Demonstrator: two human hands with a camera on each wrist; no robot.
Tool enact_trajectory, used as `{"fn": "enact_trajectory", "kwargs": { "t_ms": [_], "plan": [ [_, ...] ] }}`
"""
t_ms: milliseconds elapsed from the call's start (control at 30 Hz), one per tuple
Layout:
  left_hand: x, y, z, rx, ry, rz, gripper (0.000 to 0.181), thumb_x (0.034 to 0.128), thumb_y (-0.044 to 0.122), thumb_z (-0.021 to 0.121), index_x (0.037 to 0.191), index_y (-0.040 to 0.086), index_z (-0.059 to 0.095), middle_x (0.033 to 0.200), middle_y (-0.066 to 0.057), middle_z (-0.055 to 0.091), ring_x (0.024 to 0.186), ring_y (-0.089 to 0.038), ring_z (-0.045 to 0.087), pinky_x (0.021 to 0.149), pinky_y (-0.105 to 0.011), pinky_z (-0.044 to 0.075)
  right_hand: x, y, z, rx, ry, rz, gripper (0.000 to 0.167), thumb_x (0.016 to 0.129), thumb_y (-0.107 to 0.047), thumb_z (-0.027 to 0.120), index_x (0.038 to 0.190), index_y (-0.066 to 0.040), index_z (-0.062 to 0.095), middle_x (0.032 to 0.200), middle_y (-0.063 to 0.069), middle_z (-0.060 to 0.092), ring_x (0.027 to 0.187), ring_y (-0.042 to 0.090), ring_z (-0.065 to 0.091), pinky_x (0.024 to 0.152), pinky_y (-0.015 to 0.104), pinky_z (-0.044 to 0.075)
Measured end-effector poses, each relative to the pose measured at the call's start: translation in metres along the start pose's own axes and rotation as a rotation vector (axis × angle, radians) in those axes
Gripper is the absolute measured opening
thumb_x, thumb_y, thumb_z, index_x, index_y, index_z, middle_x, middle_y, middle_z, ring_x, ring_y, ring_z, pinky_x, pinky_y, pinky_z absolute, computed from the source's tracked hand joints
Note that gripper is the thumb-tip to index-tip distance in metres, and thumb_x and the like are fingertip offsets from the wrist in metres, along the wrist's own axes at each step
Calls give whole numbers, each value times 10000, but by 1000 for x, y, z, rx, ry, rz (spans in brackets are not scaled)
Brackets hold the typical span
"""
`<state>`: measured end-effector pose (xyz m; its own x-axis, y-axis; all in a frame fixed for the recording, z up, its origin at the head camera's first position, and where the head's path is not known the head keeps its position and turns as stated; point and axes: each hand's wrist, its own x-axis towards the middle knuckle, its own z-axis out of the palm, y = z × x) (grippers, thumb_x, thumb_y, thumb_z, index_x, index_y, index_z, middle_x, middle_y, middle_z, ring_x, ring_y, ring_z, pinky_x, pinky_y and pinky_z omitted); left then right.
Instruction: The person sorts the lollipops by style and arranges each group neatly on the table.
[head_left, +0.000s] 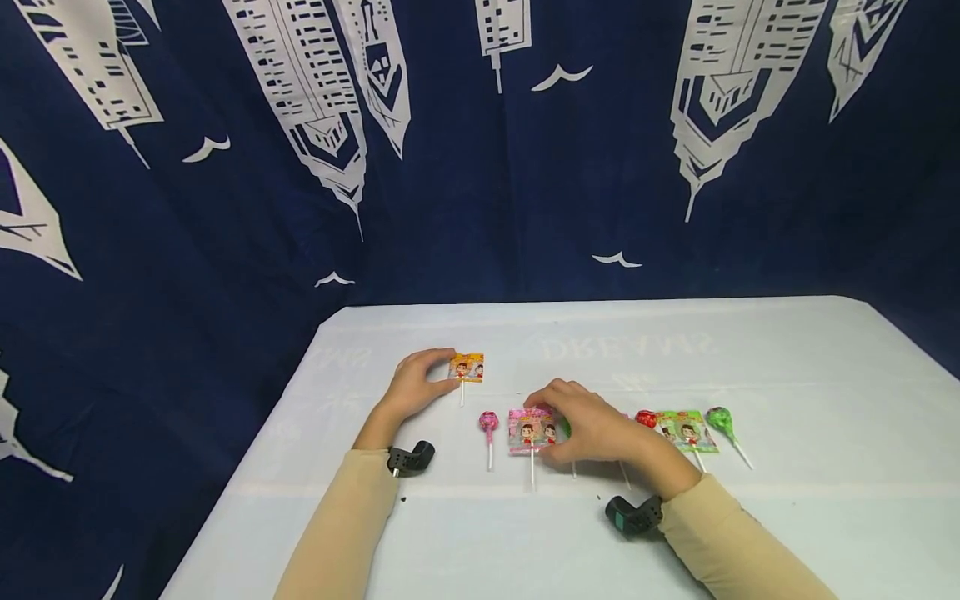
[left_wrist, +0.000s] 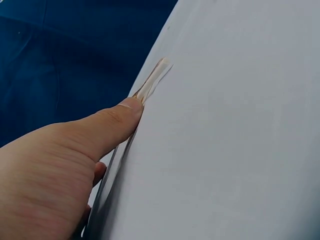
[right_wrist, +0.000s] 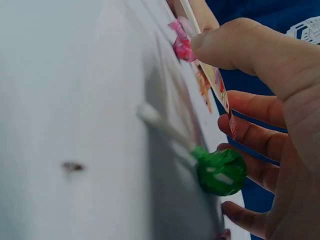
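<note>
My left hand (head_left: pixel 412 385) pinches the edge of an orange flat-wrapped lollipop (head_left: pixel 467 367), stick toward me. Its thumb presses on the clear wrapper (left_wrist: pixel 152 82) in the left wrist view. Between the thumb and fingers of my right hand (head_left: pixel 596 425) is a pink flat-wrapped lollipop (head_left: pixel 528 431), seen edge-on in the right wrist view. A round pink lollipop (head_left: pixel 488 422) lies just left of it. Close beneath the right hand's fingers is a round green lollipop (right_wrist: pixel 222 172), mostly hidden in the head view. Another stick (head_left: pixel 624 475) pokes out under that hand.
Right of my right wrist lie a round red lollipop (head_left: pixel 646 417), a green flat-wrapped lollipop (head_left: pixel 686 429) and another round green lollipop (head_left: pixel 720 419). All are on a white-covered table (head_left: pixel 825 517). A dark blue patterned cloth (head_left: pixel 480 208) hangs behind it.
</note>
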<state>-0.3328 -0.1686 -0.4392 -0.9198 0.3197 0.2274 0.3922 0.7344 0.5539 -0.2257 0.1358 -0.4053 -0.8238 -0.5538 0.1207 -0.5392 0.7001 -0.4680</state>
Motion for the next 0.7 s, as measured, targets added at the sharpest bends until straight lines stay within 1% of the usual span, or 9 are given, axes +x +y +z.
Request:
{"fn": "enact_trajectory", "kwargs": {
  "t_ms": [100, 200, 300, 400, 567, 700],
  "plan": [
    [0, 0, 0, -9, 0, -8, 549, 862, 275, 777, 1372, 159, 610, 1438, -72, 590, 1398, -320, 469, 1205, -527, 263, 3, 0, -4, 29, 1, -24, 596, 746, -271, 826, 1280, -137, 597, 1174, -24, 593, 1042, 141, 516, 935, 384, 493],
    [0, -1, 0, -13, -1, -17, 549, 859, 272, 779, 1369, 158, 611, 1435, -71, 593, 1398, -320, 468, 1205, -526, 261, 6, 0, -9, 68, -9, -34, 591, 761, -252, 818, 1292, -132, 588, 1184, -17, 584, 1046, 139, 524, 947, 369, 494],
    [-1, -1, 0, -14, 1, -19, 549, 857, 275, 781, 1366, 156, 613, 1431, -72, 596, 1396, -322, 469, 1203, -532, 256, 11, 1, -15, 106, -14, -33, 581, 779, -235, 807, 1303, -126, 582, 1200, -5, 581, 1075, 147, 552, 984, 399, 489],
    [1, -1, 1, -9, 5, -16, 548, 859, 289, 782, 1366, 164, 613, 1430, -66, 597, 1393, -319, 470, 1202, -535, 252, 19, 4, -22, 122, -7, -27, 569, 793, -229, 800, 1307, -115, 582, 1210, 12, 583, 1107, 162, 574, 1019, 442, 482],
    [3, 0, 1, 1, 9, -13, 552, 853, 291, 788, 1363, 169, 615, 1425, -60, 602, 1393, -316, 471, 1201, -534, 255, 36, 8, -33, 109, -1, -20, 577, 801, -234, 797, 1315, -83, 583, 1224, 62, 586, 1138, 211, 582, 1037, 478, 472],
    [3, 0, 1, -1, 5, -29, 557, 849, 285, 792, 1364, 166, 615, 1425, -60, 601, 1397, -316, 469, 1203, -532, 257, 52, 10, -39, 88, -9, -11, 584, 803, -233, 794, 1319, -58, 583, 1227, 103, 583, 1132, 240, 576, 1045, 488, 465]
  ]
}}
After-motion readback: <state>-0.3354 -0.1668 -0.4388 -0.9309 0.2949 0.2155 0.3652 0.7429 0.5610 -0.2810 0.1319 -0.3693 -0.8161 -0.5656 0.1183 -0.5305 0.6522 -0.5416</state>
